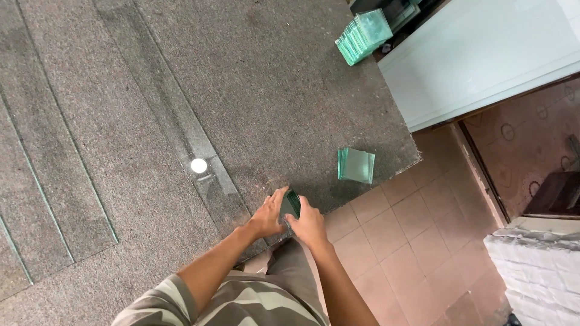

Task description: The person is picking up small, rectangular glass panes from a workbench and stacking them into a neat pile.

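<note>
I have a small green-edged glass piece [292, 204] pinched between both hands at the near edge of the table [151, 90], right where the grey felt ends and the tiled floor [393, 241] begins. My left hand [269, 215] lies mostly flat with the fingers stretched along the felt and against the left side of the piece; my right hand [309, 222] is curled round its other side, fingers closed on it. I can't tell whether the piece is free or joined to the long glass strip [205, 175] that runs up the table from it. The worry is the edge: the piece sits so near the drop that a slip of either hand would send it onto the tiles, where I judge it would shatter by my legs. The cut edges are bare against my bare fingers, so squeezing harder to hold it could slice me. A small stack [356, 165] of squares lies near the same edge to my right, and a careless elbow could knock it off. The bigger stack [364, 35] at the far corner is well apart.
</note>
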